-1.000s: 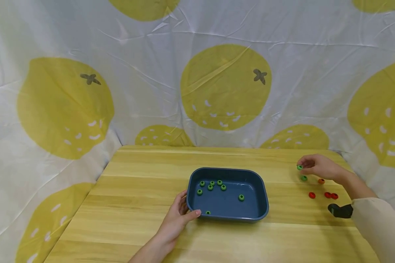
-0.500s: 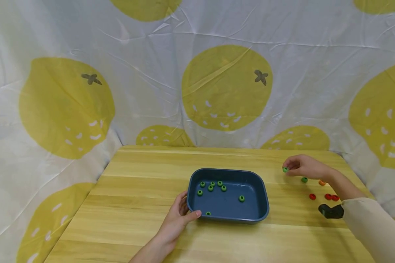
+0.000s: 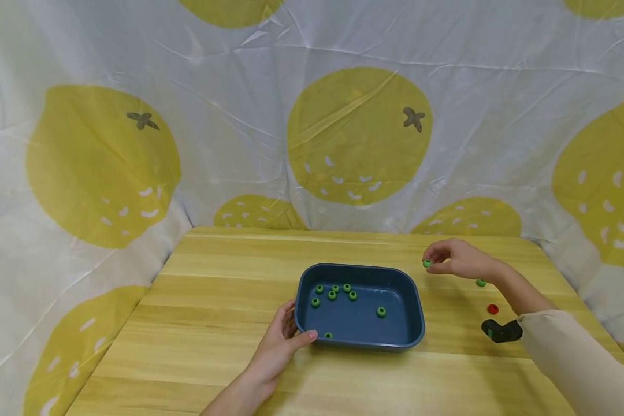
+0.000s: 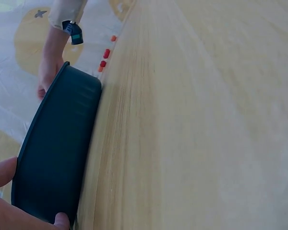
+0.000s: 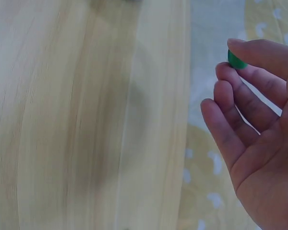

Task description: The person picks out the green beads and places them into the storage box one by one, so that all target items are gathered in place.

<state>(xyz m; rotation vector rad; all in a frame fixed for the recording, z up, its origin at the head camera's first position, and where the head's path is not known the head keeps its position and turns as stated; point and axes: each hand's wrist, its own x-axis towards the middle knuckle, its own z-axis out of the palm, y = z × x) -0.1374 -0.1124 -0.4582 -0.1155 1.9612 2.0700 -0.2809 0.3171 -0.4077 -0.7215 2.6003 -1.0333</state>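
A dark blue rectangular tray [image 3: 359, 340] stands on the table with several green beads [image 3: 332, 295] lying inside it. My left hand [image 3: 278, 351] grips its left end, thumb over the near rim and fingers against the outer wall. Between the thumb and fingertips of my right hand [image 3: 460, 259] a green bead [image 5: 237, 61] is pinched, held in the air beyond the tray's far right corner. The other fingers of that hand curl loosely in the right wrist view. Another green bead [image 3: 481, 282] and a red bead [image 3: 493, 309] lie on the table near the right forearm.
Several red and orange beads [image 4: 106, 53] rest on the table in the left wrist view; the forearm hides some in the head view. A black wrist device [image 3: 502, 331] sits at the right sleeve. Behind the wooden table [image 3: 229, 289] hangs a lemon-print curtain [image 3: 229, 133].
My right hand has moved left toward the tray with the pinched green bead, and its forearm now covers the orange bead and some red ones. The left hand and tray keep their place.
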